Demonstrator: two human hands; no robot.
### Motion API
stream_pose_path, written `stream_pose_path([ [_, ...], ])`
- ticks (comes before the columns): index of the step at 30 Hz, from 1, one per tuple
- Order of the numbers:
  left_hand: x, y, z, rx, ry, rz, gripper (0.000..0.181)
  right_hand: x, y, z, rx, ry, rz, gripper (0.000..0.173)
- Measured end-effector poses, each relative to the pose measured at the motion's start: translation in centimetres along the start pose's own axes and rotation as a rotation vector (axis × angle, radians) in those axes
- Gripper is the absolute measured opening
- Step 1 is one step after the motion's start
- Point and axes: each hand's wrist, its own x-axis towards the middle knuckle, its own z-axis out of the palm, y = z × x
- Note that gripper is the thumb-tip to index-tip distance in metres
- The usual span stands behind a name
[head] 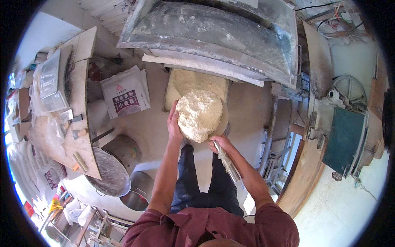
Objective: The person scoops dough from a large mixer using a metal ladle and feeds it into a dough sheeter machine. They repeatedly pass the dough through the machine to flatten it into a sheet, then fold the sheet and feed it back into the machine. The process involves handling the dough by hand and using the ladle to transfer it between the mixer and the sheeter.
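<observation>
A round scoop (pixel 226 122) is held out in front of me, heaped high with pale, crumbly flour (pixel 200 114). My left hand (pixel 174 123) cups the left side of the scoop, its fingers partly hidden behind the heap. The scoop's long handle (pixel 229 165) carries a clear wrapping and runs back under my right forearm. Near where the handle meets the bowl, my right hand (pixel 222 143) is closed around it. Just beyond lies a rectangular container (pixel 167 92) of the same pale flour, partly covered by the scoop.
A floury metal trough (pixel 209 27) overhangs the container. Left of it stands a printed flour sack (pixel 126 92). A wooden table (pixel 81 102), a large round lid (pixel 111 173) and a metal pot (pixel 140 188) are at left. Machinery with a handwheel (pixel 350 89) stands right.
</observation>
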Motion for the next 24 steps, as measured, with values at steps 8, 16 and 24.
stream_pose_path([
  [8, -5.1, 8.0, 3.9, -0.007, 0.0, 0.029, 0.053, -6.9, 0.0, 5.9, 0.029, -0.077, 0.002, 0.019],
  [16, -11.5, 15.7, 16.8, 0.038, -0.049, 0.03, 0.053, -17.0, -3.1, 9.4, 0.059, -0.197, -0.094, 0.018],
  [24, -16.7, 15.4, 38.0, 0.199, -0.154, 0.067, 0.051, -35.5, -12.1, 5.5, 0.071, -0.364, -0.239, 0.018],
])
